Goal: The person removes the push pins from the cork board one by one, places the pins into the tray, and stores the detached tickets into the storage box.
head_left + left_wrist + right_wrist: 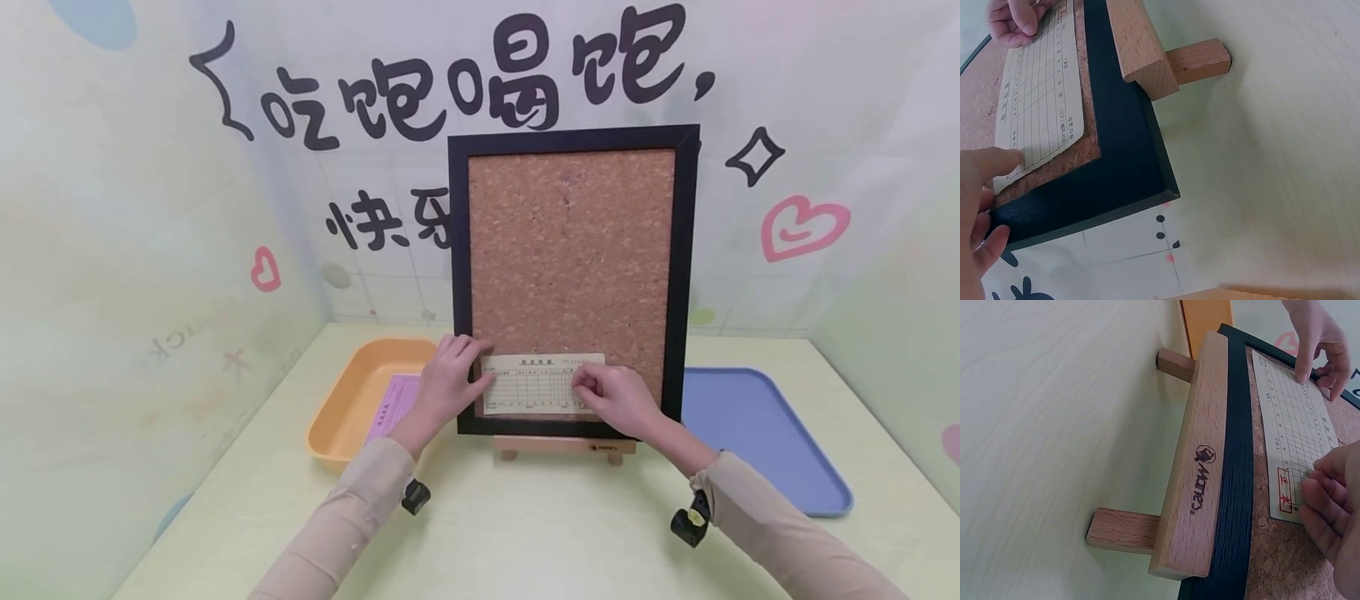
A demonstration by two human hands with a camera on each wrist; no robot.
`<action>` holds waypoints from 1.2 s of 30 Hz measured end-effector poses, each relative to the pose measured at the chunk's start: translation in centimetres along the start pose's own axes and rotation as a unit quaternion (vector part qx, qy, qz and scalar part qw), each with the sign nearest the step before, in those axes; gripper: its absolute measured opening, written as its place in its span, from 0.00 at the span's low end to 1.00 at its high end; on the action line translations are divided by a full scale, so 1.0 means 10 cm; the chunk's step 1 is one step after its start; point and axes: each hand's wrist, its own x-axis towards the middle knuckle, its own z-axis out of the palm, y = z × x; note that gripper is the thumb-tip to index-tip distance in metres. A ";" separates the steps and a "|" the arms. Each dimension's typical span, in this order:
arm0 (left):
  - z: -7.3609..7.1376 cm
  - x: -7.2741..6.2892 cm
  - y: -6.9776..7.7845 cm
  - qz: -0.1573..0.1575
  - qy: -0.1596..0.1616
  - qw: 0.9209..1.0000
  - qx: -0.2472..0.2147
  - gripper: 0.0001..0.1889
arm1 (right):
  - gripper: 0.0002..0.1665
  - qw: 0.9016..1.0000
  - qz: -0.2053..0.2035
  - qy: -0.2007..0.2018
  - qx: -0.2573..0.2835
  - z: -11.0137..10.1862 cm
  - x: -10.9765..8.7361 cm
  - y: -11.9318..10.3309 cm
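Observation:
A pale printed paper slip (525,387) with a ruled table lies along the bottom of a black-framed corkboard (570,250). My left hand (450,379) grips the board's left frame edge, its thumb on the slip's left part and its fingers curled at the frame. At the slip's right end, my right hand (618,396) has its fingertips pinched together against the paper. A tiny dark, pin-like thing shows at those fingertips in the left wrist view; the hand mostly hides it. In the right wrist view a red stamp box (1285,489) shows near the right hand.
The board leans on a small wooden easel (555,444). An orange tray (330,425) holding a purple printed slip (393,404) stands at the left, partly behind my left arm. A flat blue tray (765,442) lies at the right. A lettered wall stands behind the board.

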 end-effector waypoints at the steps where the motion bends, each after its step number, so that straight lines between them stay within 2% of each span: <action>1: 0.00 0.00 0.00 0.000 0.000 1.000 0.001 0.20 | 0.03 1.000 -0.002 0.001 -0.001 0.00 0.00 0.01; 14: 0.00 0.01 0.03 -0.001 -0.004 1.000 0.006 0.16 | 0.03 1.000 0.002 -0.003 -0.007 -0.01 0.00 0.00; 21: 0.01 0.00 0.04 0.002 0.000 1.000 -0.003 0.09 | 0.03 1.000 0.009 -0.005 -0.007 -0.01 0.01 -0.02; 29: 0.01 0.01 0.02 0.008 0.006 1.000 -0.012 0.10 | 0.02 1.000 0.016 0.004 -0.016 0.01 0.01 -0.03; 36: -0.01 0.02 0.02 -0.005 -0.012 0.999 -0.046 0.08 | 0.02 1.000 0.021 0.006 -0.016 0.01 0.01 -0.02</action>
